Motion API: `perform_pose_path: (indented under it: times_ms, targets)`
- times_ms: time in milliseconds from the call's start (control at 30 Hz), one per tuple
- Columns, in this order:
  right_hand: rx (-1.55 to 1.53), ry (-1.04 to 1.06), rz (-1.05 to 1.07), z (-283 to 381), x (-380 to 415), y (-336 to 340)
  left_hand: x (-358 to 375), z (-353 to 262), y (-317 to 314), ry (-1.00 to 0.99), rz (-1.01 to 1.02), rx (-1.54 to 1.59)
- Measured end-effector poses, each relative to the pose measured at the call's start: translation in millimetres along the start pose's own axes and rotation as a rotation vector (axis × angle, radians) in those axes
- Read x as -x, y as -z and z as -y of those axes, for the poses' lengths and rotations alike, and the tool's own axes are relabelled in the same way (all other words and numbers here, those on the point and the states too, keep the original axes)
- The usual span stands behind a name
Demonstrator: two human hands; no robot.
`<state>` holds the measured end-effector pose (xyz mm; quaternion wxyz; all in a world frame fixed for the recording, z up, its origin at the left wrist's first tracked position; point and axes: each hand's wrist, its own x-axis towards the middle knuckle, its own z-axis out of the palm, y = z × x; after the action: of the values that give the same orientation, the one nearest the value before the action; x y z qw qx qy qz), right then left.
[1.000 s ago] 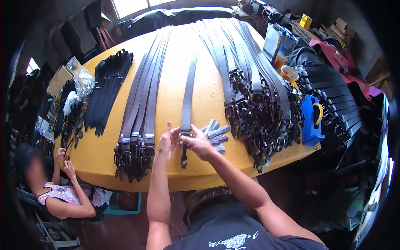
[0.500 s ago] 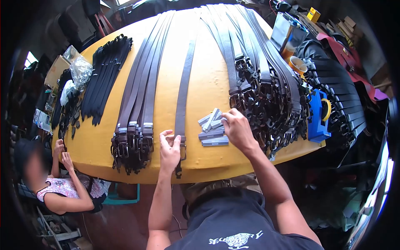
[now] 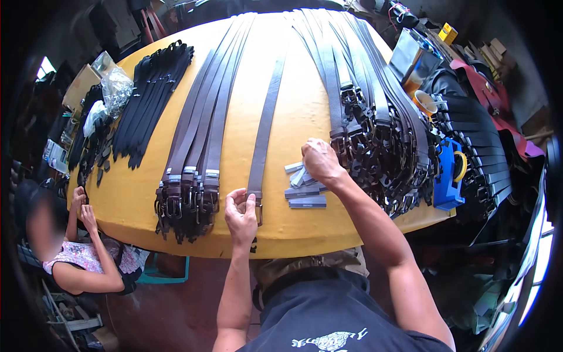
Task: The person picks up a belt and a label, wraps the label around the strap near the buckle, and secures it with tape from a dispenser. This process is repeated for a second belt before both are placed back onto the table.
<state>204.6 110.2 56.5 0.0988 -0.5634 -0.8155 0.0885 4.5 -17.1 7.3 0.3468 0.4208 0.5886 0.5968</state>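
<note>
A single dark brown belt (image 3: 267, 126) lies lengthwise on the yellow-covered table (image 3: 305, 234), its buckle (image 3: 260, 212) toward me. My left hand (image 3: 240, 216) is at the buckle end, fingers curled and thumb against the belt's left edge. Small grey printed strips (image 3: 308, 202) lie in a loose pile to the right of this belt. Above the pile, my right hand (image 3: 321, 159) is closed with its fingertips tucked down; whatever they hold is hidden.
Brown belts with grey bands (image 3: 190, 176) lie to the left, and a thick heap of buckled belts (image 3: 381, 141) to the right. Beyond are black straps (image 3: 153, 100), a blue tape dispenser (image 3: 448, 176), a cup (image 3: 424, 102) and a metal can (image 3: 414, 58). Another person (image 3: 88, 267) sits at the left edge.
My right hand has moved up and slightly left over the strips. My left hand's fingers have curled closer to the thumb beside the belt. The whole view has shifted a little.
</note>
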Motion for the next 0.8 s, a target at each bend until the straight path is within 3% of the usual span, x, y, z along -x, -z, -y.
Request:
perform_pose_path:
  times_ms: [100,233,400,500,633,700,767,800]
  targets:
    - [0.046,-0.004,-0.077,-2.3,-0.7,-8.1,-0.3,1.8,0.4,-0.015,0.005,-0.007]
    - [-0.305,-0.069,-0.242,-2.5,20.3,24.6,-0.9,1.9,3.7,-0.008,0.024,0.022]
    - [-0.7,-0.224,-0.321,-1.5,155.0,73.1,-4.1,-0.4,10.6,0.018,0.056,0.046]
    - [-0.596,-0.468,-0.164,-12.5,255.0,67.8,1.3,-4.8,17.7,0.04,0.067,0.006]
    - [-0.164,-0.926,-0.013,-65.3,379.1,-16.3,26.0,-23.1,30.5,-0.099,0.044,-0.219]
    - [0.105,-0.743,0.206,-118.2,476.7,-89.1,44.9,-31.8,40.2,-0.228,0.069,-0.375]
    - [-0.024,-0.834,0.394,-107.9,463.6,-88.6,67.9,-53.0,44.3,0.063,0.414,-0.263]
    - [-0.091,-0.879,0.486,-98.0,447.1,-84.3,77.2,-73.3,41.7,0.258,0.646,-0.359]
